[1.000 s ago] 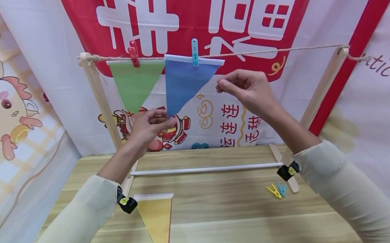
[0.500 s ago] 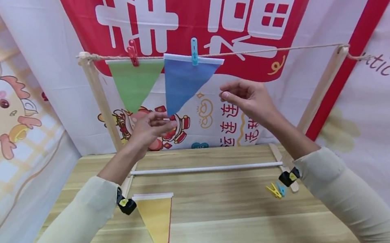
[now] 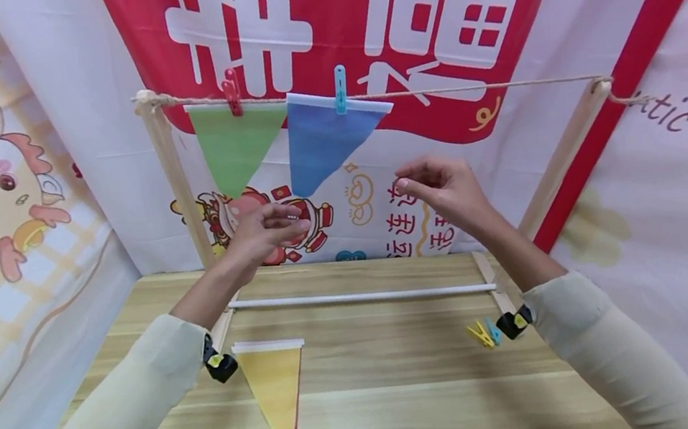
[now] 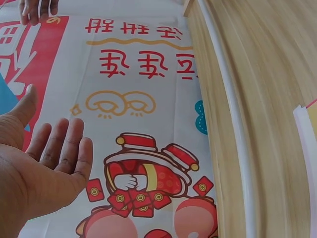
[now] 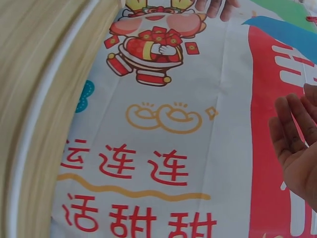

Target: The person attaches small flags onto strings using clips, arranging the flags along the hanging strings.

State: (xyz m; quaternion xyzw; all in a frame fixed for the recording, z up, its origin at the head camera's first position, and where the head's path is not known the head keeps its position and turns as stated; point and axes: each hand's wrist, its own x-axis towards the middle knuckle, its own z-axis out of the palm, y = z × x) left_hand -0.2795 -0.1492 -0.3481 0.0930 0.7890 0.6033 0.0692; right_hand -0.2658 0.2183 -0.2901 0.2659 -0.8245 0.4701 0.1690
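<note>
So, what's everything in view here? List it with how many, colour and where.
Posts: 2, pale wood, left and right
String: 1, tan, between posts
Rod: 1, white, low between posts
Table: 1, wood-coloured, below
Cloth: count unclear, mostly white and red, behind and at sides
Green flag: 1, green, on string, left
Blue flag: 1, blue, on string, beside green flag
Yellow flag: 1, yellow, on table, red showing underneath
Red clip: 1, red, on green flag
Blue clips: 2, light blue, on blue flag and table
Yellow clip: 1, yellow, on table
Sleeves: 2, beige, on arms
Wrist cameras: 2, black, at sleeve ends
Left hand: 1, bare, below flags
Right hand: 1, bare, below string, right
</note>
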